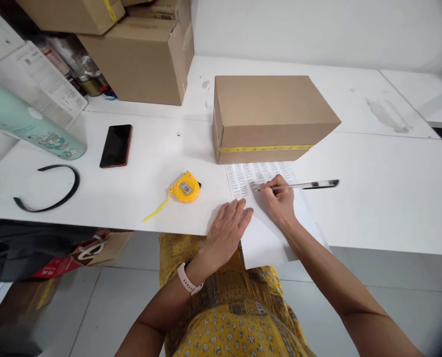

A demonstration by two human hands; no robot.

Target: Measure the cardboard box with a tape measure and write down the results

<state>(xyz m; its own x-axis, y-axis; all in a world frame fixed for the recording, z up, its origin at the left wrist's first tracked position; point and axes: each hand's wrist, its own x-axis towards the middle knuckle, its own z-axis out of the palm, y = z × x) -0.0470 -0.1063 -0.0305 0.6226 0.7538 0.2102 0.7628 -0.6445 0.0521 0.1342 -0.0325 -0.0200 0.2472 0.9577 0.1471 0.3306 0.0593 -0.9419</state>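
My right hand (280, 201) grips a pen (310, 185), its tip resting on a sheet of paper (265, 238) covered in rows of handwriting. Fingers stretched out, my left hand (226, 228) lies flat at the left edge of that sheet and holds nothing. Just beyond the paper stands a closed cardboard box (269, 106) with yellow tape along its front; it hides the top of the sheet. A yellow tape measure (186, 188) with a wrist strap lies to the left of my left hand.
On the white table (373, 198) at left are a dark phone (117, 146), a black headband (76, 181) and a mint green bottle (31, 119). Stacked cardboard boxes (142, 59) stand at the back left. Below the table edge is a paper bag (109, 248).
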